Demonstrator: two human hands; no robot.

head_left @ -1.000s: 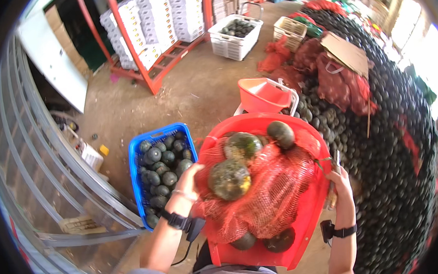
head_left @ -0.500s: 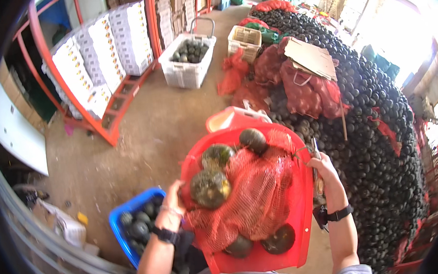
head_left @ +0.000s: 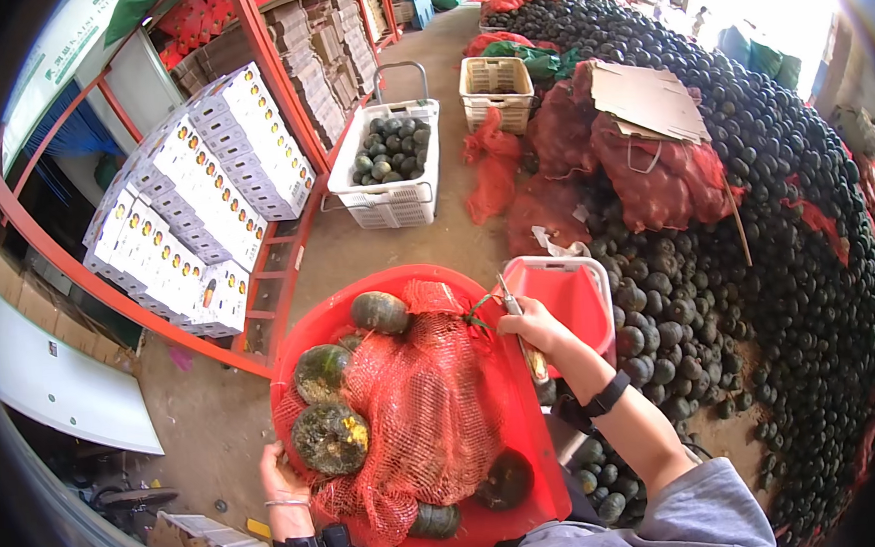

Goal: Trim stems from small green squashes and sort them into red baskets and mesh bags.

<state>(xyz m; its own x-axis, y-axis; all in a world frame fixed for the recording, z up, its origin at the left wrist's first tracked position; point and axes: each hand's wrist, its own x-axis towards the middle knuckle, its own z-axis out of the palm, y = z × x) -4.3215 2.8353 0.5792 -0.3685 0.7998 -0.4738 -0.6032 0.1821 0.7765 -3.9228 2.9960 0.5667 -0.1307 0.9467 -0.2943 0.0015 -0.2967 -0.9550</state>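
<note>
Both my hands hold up a red plastic tub (head_left: 530, 478). My left hand (head_left: 284, 475) is closed on its near left side. At the far right rim my right hand (head_left: 533, 324) is closed round a knife-like tool (head_left: 534, 364) with a pale handle and a metal tip, pressed against the tub. Inside lie several dark green squashes; a mottled one (head_left: 329, 439) with a yellow patch rests near my left hand. A red mesh bag (head_left: 421, 405), tied with a green string, covers the middle; its contents are partly hidden.
Beyond my right hand stands a white basket (head_left: 604, 293) with a red liner inside. A great heap of squashes (head_left: 753, 184) fills the right side, with red net sacks (head_left: 652, 175) beside it. Ahead is a white basket of squashes (head_left: 389, 211); stacked white cartons (head_left: 197, 188) stand left.
The tub has shifted left and turned in my hands, and my view has swung right. The blue basket of squashes is now almost wholly out of sight; the white basket shows more.
</note>
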